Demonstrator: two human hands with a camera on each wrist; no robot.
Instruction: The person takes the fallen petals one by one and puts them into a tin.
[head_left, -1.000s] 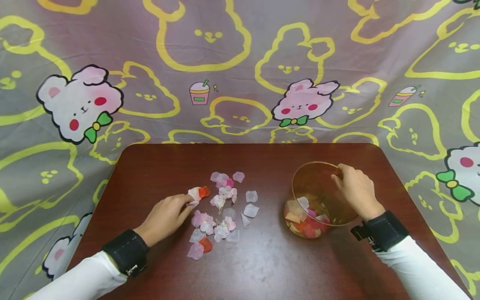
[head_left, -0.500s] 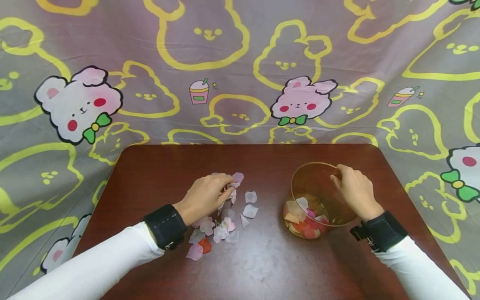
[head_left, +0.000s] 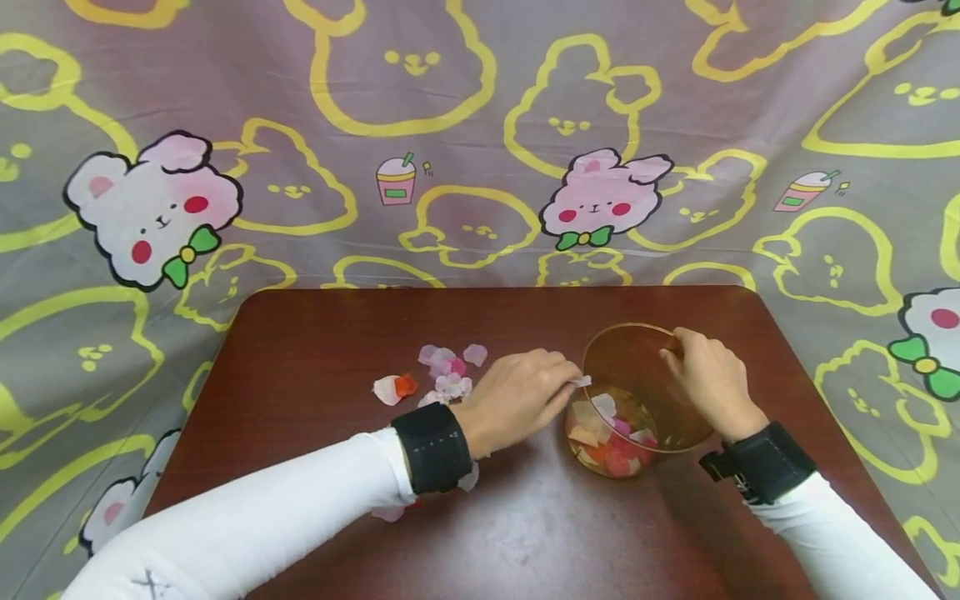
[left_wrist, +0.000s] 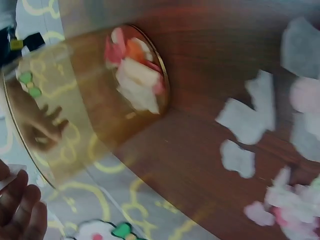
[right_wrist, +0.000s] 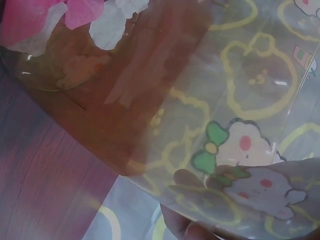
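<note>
My left hand pinches a thin pale petal at the left rim of a see-through amber container. In the left wrist view its fingertips are beside the container's mouth. On the far side, my right hand grips the rim, and the container leans toward that hand. Pink, red, orange and white petals lie at its bottom. Left of it on the table are loose fabric petals and blossoms, partly hidden by my left forearm.
A white petal and an orange petal lie at the left of the pile. The brown table ends at a patterned cloth behind it.
My left hand has moved right from the white and orange petals, across the pile, to the container's rim, and now carries a pale petal. The right hand keeps its hold.
</note>
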